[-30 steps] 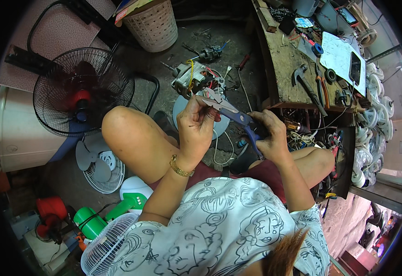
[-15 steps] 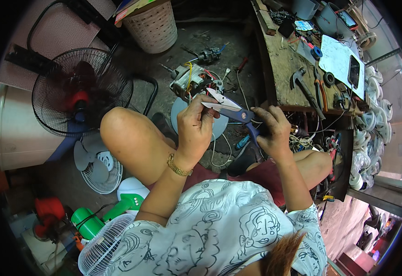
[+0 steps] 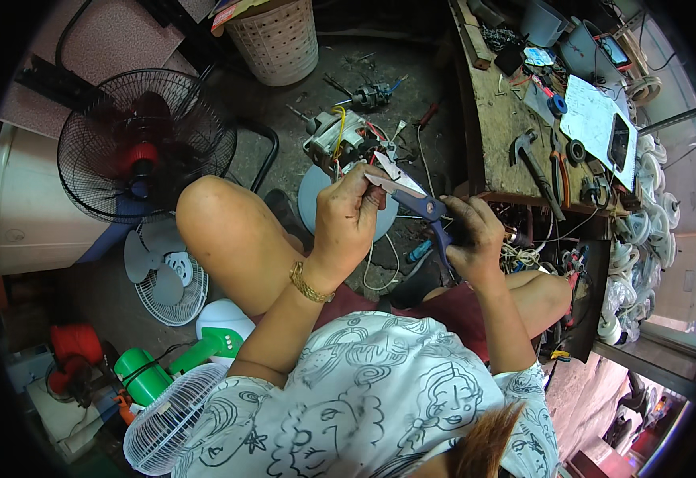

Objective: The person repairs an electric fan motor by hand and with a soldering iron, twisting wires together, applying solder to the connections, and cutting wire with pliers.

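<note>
My right hand (image 3: 478,241) grips the blue handles of a pair of scissors (image 3: 432,209), its fingers wrapped around them. The blades are parted and point up and to the left. My left hand (image 3: 348,213) is closed in a pinch at the blades, thumb and fingertips together. Whatever small thing lies between those fingertips is too small to make out. Just beyond the hands, an electric motor (image 3: 324,143) with a yellow wire rests above a round grey disc (image 3: 313,188). A pale cord (image 3: 396,253) trails below it on the floor.
A black fan (image 3: 145,143) stands left, with a white fan grille (image 3: 191,298) below it. The wooden bench (image 3: 495,147) at right carries a hammer (image 3: 533,165), pliers (image 3: 557,163) and a phone (image 3: 619,142). Another motor part (image 3: 370,95) and a perforated basket (image 3: 278,46) are farther off.
Both hands and the scissors sit slightly farther right in the picture, as does much of the background. The grips stay the same, and the blades are still parted.
</note>
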Tool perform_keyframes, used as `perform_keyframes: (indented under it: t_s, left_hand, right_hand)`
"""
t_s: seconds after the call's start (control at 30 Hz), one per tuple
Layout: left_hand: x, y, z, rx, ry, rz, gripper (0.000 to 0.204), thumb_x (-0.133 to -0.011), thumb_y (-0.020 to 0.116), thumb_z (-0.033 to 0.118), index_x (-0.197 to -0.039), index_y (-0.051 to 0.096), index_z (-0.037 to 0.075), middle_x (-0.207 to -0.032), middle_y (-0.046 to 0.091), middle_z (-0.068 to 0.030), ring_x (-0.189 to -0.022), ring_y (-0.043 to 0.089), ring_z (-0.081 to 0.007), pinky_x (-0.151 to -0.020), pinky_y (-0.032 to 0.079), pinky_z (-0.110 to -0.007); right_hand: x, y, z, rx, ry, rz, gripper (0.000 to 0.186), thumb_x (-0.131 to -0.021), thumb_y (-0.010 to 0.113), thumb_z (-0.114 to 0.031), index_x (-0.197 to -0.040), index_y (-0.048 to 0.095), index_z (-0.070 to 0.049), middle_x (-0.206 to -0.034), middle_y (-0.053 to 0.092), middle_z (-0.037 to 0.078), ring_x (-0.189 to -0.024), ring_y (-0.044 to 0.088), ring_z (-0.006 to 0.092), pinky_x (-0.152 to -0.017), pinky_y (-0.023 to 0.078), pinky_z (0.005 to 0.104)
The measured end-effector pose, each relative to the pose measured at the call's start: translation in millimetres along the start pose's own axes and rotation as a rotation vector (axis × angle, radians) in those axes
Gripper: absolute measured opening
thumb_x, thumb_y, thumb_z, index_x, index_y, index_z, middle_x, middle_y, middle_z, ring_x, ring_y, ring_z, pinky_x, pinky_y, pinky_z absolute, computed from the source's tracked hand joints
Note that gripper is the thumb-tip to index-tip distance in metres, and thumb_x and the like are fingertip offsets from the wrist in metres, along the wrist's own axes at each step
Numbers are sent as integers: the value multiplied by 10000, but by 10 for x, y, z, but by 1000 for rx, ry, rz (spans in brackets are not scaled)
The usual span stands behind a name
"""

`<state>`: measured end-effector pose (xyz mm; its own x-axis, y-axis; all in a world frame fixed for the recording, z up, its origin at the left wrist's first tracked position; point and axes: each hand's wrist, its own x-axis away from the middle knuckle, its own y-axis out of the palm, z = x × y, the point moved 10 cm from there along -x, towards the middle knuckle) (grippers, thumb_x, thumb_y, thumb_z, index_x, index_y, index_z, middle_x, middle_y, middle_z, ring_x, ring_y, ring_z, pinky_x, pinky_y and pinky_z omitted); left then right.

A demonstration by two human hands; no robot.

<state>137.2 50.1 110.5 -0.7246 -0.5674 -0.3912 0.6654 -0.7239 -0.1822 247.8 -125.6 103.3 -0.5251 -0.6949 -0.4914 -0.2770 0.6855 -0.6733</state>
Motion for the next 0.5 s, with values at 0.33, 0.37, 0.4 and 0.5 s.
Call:
perform_keyframes:
  t_s: [0.33,0.37,0.4,0.5]
  left_hand:
    - [-104,-11,37,-25,-17,-162,245,-822,502,-131,-968,678,-41,-745,643,-72,-671,614,-104,-607,464,-261]
    - [-117,-3,73,-48,29,-192,207,-846,524,-111,-972,674,-44,-754,648,-82,-669,620,-126,-608,464,-273]
    - [-119,14,106,-72,73,-222,169,-870,547,-91,-976,671,-48,-762,652,-91,-666,627,-148,-608,464,-286]
    - [-139,-12,223,-107,155,-164,93,-915,591,-29,-972,662,-50,-785,657,-119,-661,630,-220,-613,468,-322]
  right_hand:
    - [-166,-110,-29,195,-219,8,663,-496,770,-67,-1155,740,-137,-833,548,65,-739,557,283,-613,478,405]
    - [-163,-102,-30,194,-221,8,663,-496,770,-67,-1155,740,-137,-833,548,65,-739,557,283,-613,478,405]
    - [-152,-106,-43,183,-228,25,672,-487,764,-65,-1155,740,-128,-815,543,68,-719,554,284,-606,478,403]
    - [-74,-31,-20,97,-158,28,655,-501,794,-63,-1153,738,-100,-799,567,78,-696,574,277,-616,494,389]
